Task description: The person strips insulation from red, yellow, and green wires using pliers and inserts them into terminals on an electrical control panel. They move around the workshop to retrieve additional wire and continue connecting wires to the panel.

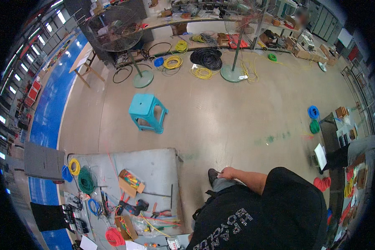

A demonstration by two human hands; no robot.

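Note:
My right hand [227,172] is held low in front of my body, above my grey trouser leg and dark shoe [213,176]. Its fingers look curled together; whatever they might hold is too small to make out. Of my left hand [190,236], only a sliver of skin shows by the edge of the grey workbench [154,160]; my torso hides the rest. On that bench lie a cordless drill [131,208], red-handled pliers [161,213], an open carton [131,183] of coloured pieces and a second small carton [126,228]. A red wire coil [114,236] sits near the front.
Beyond the bench stands a turquoise stool [142,105]. Two pedestal fans, with green bases [143,79], stand farther back among cable coils [206,58]. Green wire [86,181] lies at the bench's left. Shelving with goods [350,183] runs along the right.

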